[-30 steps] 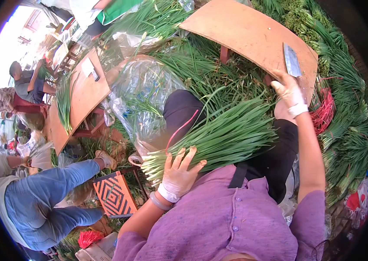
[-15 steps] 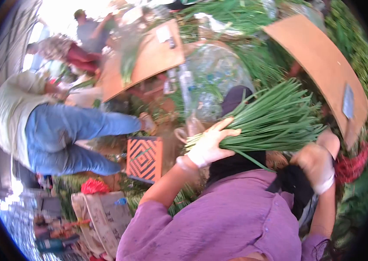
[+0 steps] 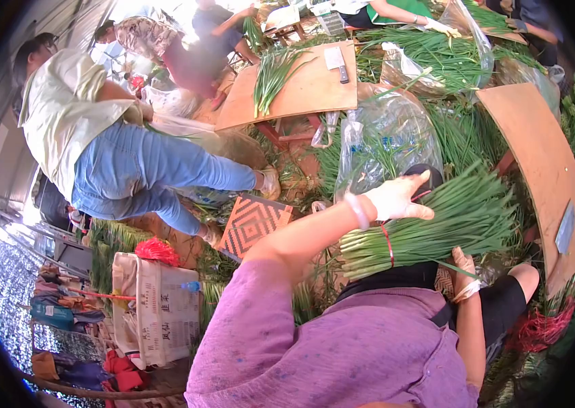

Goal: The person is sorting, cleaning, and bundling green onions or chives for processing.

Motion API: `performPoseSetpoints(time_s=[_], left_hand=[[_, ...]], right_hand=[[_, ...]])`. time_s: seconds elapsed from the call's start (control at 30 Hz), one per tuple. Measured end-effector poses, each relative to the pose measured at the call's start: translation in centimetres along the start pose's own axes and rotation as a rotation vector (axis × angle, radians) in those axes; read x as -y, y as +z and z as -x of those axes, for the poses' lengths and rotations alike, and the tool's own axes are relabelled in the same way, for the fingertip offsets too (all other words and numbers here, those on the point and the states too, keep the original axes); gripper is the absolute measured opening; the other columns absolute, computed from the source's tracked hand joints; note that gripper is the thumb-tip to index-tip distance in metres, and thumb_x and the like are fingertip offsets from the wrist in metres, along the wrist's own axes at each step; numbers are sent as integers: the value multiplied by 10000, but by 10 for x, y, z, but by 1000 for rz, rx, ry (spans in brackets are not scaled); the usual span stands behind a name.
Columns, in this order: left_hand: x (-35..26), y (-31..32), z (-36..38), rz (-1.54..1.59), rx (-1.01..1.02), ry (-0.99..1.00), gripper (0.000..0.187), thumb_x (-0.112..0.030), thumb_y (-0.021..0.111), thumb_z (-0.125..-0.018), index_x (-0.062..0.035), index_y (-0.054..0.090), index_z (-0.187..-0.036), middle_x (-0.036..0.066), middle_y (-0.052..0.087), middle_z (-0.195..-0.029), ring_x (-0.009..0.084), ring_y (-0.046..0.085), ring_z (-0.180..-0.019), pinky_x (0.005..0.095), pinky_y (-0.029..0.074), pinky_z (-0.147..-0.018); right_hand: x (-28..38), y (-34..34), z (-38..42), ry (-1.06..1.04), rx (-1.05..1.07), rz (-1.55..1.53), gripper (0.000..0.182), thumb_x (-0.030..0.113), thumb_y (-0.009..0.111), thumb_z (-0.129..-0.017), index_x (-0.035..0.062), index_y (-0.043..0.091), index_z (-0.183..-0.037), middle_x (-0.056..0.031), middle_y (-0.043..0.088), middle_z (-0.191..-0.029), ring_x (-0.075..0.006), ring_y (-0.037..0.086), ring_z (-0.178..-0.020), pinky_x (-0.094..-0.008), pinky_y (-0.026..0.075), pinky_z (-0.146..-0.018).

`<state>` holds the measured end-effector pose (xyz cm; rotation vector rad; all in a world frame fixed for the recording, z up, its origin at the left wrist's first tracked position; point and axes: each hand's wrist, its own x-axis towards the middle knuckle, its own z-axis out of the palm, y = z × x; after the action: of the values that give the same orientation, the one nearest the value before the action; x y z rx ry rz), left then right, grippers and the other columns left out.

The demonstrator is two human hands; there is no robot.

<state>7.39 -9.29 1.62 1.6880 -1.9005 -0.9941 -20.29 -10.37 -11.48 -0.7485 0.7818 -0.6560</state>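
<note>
Where a red strand stood up loose a second ago, a red band (image 3: pixel 389 245) now lies across the pale stems (image 3: pixel 362 255) of the green bunch (image 3: pixel 461 214). The bunch rests over the wearer's lap (image 3: pixel 399 277), stem ends to the left, leaf tips to the right. I take this to mean that the band, rather than a palm alone, now keeps the bunch together, though its underside is hidden and I cannot see whether the band closes there.

The left hand (image 3: pixel 401 198) has moved from the stems and reaches over the top of the bunch, its fingers spread and the thumb held apart. A scrap of red shows by its fingertips — perhaps the band's loose end, but too small for me to be sure. The right hand (image 3: pixel 465 275), out beside the knife (image 3: pixel 564 228) a second ago, is now at the bunch's near side; its fingers point up against the leaves, and I cannot tell whether they grip.

The knife lies on the board (image 3: pixel 532 149) at the right, as before, with red ties (image 3: pixel 544 328) near the board's closer end. My view has swung left — the crate (image 3: pixel 165 313) now shows almost whole, and a co-worker (image 3: pixel 158 160) in jeans is well apart from the bunch.
</note>
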Motion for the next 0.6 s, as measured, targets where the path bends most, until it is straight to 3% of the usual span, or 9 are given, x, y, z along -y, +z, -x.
performPoseSetpoints(time_s=[0.03,0.1,0.17,0.23,0.3,0.37,0.5,0.57,0.6], left_hand=[[1,2,-7,106,135,-108,1010,-598,598,-725,45,186,-1386,290,365,-1334,363,378,-1245,359,289,-1044],[-18,10,-15,-67,236,-147,1073,-637,587,-710,59,135,-1389,315,447,-1244,375,464,-1163,368,371,-970],[-14,34,-24,71,184,-24,1075,-542,658,-689,67,114,-1389,318,468,-1215,376,493,-1126,368,404,-929],[-32,38,-21,104,151,41,1026,-336,714,-639,55,133,-1389,305,495,-1180,371,522,-1082,358,417,-916],[-62,33,-13,-40,123,30,981,-316,701,-652,43,163,-1389,293,457,-1238,350,496,-1126,354,392,-950],[-81,29,-13,-110,25,178,958,-306,696,-671,25,168,-1399,268,392,-1318,321,435,-1204,358,342,-1001],[-136,25,-28,287,-82,558,1013,-394,705,-691,-24,119,-1430,191,326,-1404,298,339,-1280,378,235,-1063],[-161,14,-13,907,-49,471,1032,-276,739,-673,-88,84,-1448,178,334,-1400,283,349,-1269,403,263,-1038],[-166,11,-14,817,-16,498,1035,-338,733,-683,-98,80,-1449,180,345,-1392,288,360,-1258,412,268,-1031]], right_hand=[[8,13,-1,-5,1,-2,507,354,670,-805,-3,512,-1129,-92,593,-1053,-217,589,-903,-361,492,-805],[22,28,-2,2,63,-157,532,353,654,-817,6,483,-1182,-98,565,-1133,-235,563,-1003,-393,466,-875],[25,42,-10,-31,-38,-209,494,290,636,-834,-14,489,-1193,-105,569,-1127,-236,569,-987,-376,457,-884],[27,50,-23,-56,-118,-300,479,262,646,-823,-9,502,-1191,-97,577,-1118,-220,573,-968,-352,453,-878],[58,86,-4,-164,-196,-289,448,218,651,-807,-1,521,-1176,-88,586,-1104,-204,580,-941,-334,471,-836],[55,75,-12,-318,-167,-310,429,188,642,-796,3,530,-1166,-85,593,-1092,-194,591,-920,-321,485,-805],[141,65,45,-632,-151,-394,400,169,630,-789,-4,537,-1138,-76,603,-1053,-178,611,-867,-319,510,-761],[177,61,65,-749,-139,-313,404,164,640,-782,-4,533,-1133,-71,617,-1000,-161,620,-819,-303,526,-707],[192,55,96,-776,-285,-317,407,168,655,-771,0,535,-1122,-67,628,-951,-158,628,-793,-298,537,-665]])
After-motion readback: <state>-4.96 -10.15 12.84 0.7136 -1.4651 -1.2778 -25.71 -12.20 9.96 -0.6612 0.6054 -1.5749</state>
